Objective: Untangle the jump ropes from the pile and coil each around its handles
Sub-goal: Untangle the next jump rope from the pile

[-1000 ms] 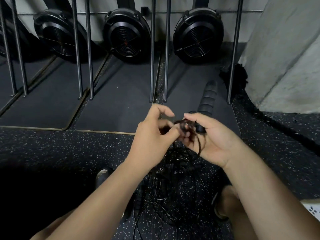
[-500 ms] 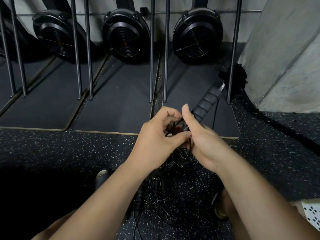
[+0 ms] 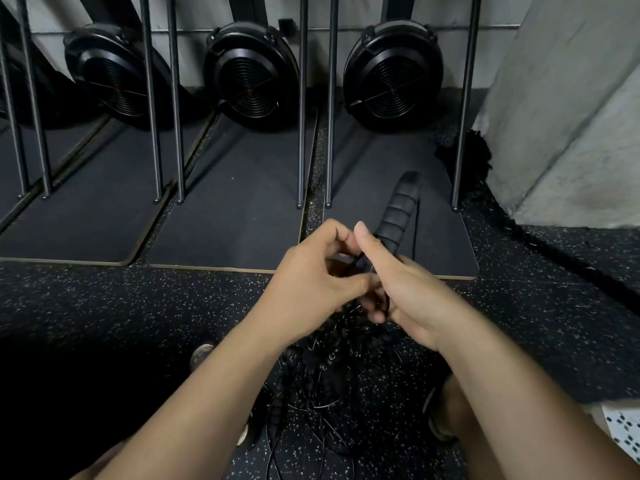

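Note:
A black ribbed jump rope handle (image 3: 398, 213) sticks up and away from my right hand (image 3: 405, 289), whose fingers curl round its lower end. My left hand (image 3: 311, 285) meets it at the centre and pinches a thin black cord (image 3: 355, 262) between thumb and fingers. Below both hands a tangled pile of black jump ropes (image 3: 322, 379) with several more ribbed handles hangs down to the speckled floor between my feet. Where the cord joins the handle is hidden behind my fingers.
Three black fan-wheel machines (image 3: 254, 76) stand on dark mats (image 3: 225, 220) ahead, behind several upright metal bars (image 3: 303, 109). A concrete pillar (image 3: 568, 109) rises at the right, with a thick black rope (image 3: 540, 244) along its base. My shoes (image 3: 201, 355) flank the pile.
The handle swung from upright to tilted right and back to more upright. My right hand turned palm-down and closed round it, while my left hand closed in on the cord.

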Demonstrator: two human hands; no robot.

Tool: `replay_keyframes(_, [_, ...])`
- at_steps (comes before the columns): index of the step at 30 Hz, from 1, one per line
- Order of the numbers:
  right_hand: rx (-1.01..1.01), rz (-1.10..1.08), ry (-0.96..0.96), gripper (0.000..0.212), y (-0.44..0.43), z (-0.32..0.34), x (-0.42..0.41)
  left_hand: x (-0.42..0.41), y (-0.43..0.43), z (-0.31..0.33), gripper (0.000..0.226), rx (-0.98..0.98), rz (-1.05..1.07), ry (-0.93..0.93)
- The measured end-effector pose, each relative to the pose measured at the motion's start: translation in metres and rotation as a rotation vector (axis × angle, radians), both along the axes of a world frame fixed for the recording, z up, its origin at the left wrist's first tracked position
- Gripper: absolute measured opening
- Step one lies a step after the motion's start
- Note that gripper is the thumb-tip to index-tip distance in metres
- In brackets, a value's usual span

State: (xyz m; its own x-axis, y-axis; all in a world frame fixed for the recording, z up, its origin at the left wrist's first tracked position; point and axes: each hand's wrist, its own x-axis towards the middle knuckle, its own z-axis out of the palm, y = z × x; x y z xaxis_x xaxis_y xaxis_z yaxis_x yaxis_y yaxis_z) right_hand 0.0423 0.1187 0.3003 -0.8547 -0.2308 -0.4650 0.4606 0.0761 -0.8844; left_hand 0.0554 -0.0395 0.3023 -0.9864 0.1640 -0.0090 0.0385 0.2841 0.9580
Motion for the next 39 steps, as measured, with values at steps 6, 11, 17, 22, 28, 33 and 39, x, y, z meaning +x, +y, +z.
replay_keyframes(6, [0.062,-0.047,0.057,0.073,-0.004,0.000,0.001,0.003,0.017,0.001,0.025,0.035,0.142,-0.006])
replay_keyframes(11, [0.141,0.037,0.106,0.079,0.000,0.000,0.002,-0.007,0.006,0.006,0.027,0.092,0.107,-0.168])
replay_keyframes(17, [0.192,0.338,0.140,0.044,0.030,0.016,0.002,-0.012,-0.021,0.003,0.035,0.016,0.061,-0.457])
replay_keyframes(22, [0.265,0.255,0.295,0.032,0.046,0.026,-0.001,-0.002,-0.035,0.002,0.046,-0.023,-0.086,-0.537])
replay_keyframes(28, [0.480,0.017,0.441,0.035,0.055,0.020,-0.018,0.005,-0.050,0.007,0.047,-0.070,-0.110,-0.503])
replay_keyframes(33, [0.424,-0.008,0.408,0.035,0.068,0.014,-0.028,0.006,-0.059,0.013,0.055,-0.002,-0.188,-0.509])
replay_keyframes(39, [0.472,-0.035,0.371,0.030,0.081,0.001,-0.044,0.003,-0.073,0.020,0.048,0.282,-0.201,-0.490])
